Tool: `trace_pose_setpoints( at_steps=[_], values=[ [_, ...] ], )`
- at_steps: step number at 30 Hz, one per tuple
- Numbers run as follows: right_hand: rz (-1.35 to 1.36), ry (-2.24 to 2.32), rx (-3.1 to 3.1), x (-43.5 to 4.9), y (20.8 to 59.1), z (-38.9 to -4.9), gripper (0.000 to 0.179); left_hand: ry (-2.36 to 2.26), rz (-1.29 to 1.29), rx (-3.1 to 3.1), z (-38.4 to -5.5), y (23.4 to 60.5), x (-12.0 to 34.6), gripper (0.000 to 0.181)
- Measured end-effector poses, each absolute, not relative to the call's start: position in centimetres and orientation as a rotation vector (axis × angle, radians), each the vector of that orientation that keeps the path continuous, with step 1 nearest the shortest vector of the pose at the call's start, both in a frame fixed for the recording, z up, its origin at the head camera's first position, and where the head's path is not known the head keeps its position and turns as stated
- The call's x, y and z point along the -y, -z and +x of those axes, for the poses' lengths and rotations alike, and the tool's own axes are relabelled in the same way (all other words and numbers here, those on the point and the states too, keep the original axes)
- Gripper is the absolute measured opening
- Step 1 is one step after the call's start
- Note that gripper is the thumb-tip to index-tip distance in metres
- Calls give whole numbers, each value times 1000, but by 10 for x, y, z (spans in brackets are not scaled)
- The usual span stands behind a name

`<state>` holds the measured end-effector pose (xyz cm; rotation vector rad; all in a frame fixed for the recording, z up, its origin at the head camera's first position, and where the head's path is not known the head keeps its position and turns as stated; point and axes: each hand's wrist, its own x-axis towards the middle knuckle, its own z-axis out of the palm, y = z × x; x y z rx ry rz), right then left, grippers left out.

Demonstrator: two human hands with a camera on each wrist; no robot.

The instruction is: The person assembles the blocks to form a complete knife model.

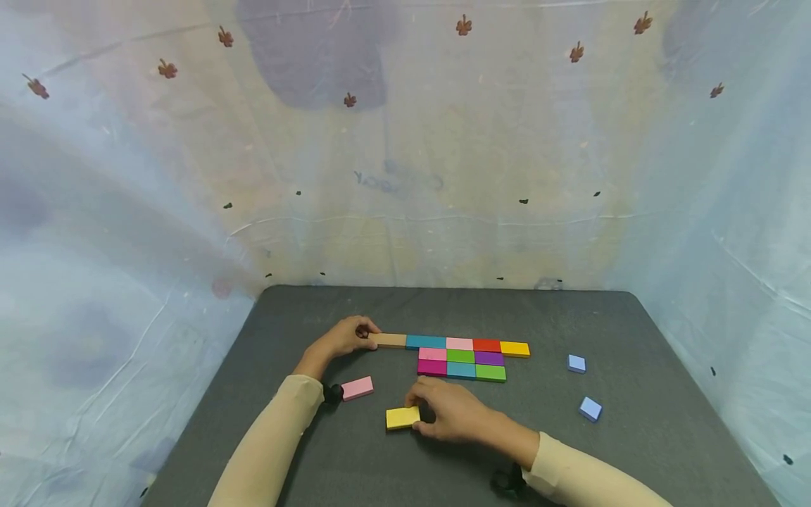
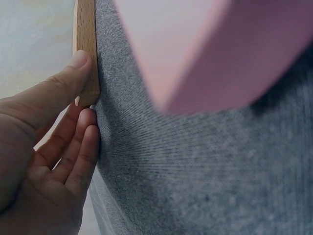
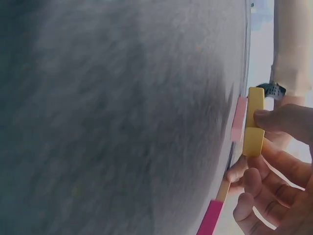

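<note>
My left hand [image 1: 345, 336] pinches the left end of a plain wooden block [image 1: 389, 341], thumb on one side and fingertips at its end in the left wrist view. That block forms the left end of the back row of coloured blocks, touching a blue block [image 1: 426, 342]. Nearer the front, my right hand [image 1: 453, 410] holds a yellow block [image 1: 402, 418] between thumb and fingers by its right end. Whether the yellow block is lifted off the table I cannot tell. A loose pink block [image 1: 357, 389] lies beside the left wrist, large and blurred in the left wrist view.
Two shorter rows, with a magenta block [image 1: 432, 367] at the front left, adjoin the back row. Two light blue blocks [image 1: 576, 363] lie apart on the right of the dark grey table [image 1: 304, 465]. A patterned sheet [image 1: 405, 155] hangs behind and at both sides.
</note>
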<state>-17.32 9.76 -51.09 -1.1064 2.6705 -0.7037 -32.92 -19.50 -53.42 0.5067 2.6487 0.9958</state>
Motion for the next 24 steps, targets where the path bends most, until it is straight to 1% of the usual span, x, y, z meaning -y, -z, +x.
trace_pose_setpoints(
  at_steps=[13, 24],
  values=[
    [-1016, 776, -2760, -137, 506, -176, 31, -993, 507, -2637, -330, 534, 195, 23],
    [-911, 835, -2837, -169, 514, -181, 31, -982, 522, -2646, -330, 534, 194, 23]
  ],
)
